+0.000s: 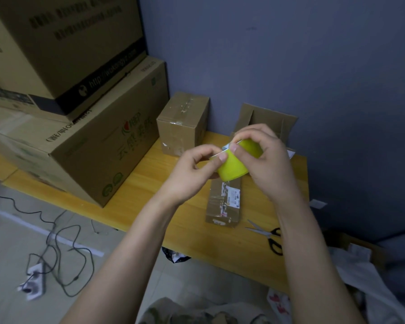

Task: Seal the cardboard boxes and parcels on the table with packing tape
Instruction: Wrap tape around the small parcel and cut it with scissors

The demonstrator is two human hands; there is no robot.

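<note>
While left hand (192, 170) and right hand (268, 164) pinch the light, stiff yellow-green tape roll (234, 170), its slick end probably needs fingernail purchase.

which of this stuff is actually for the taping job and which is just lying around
For the job:
yellow-green tape roll, held in the left hand and right hand
flat parcel under it
small box
open box behind
scissors

Lying about:
power strip and cables on the floor
white cloth, lower right

a home packing corner: stacked cartons (80, 108) crowd a wooden table (164, 220); cables (63, 249) trail across the floor.
</note>
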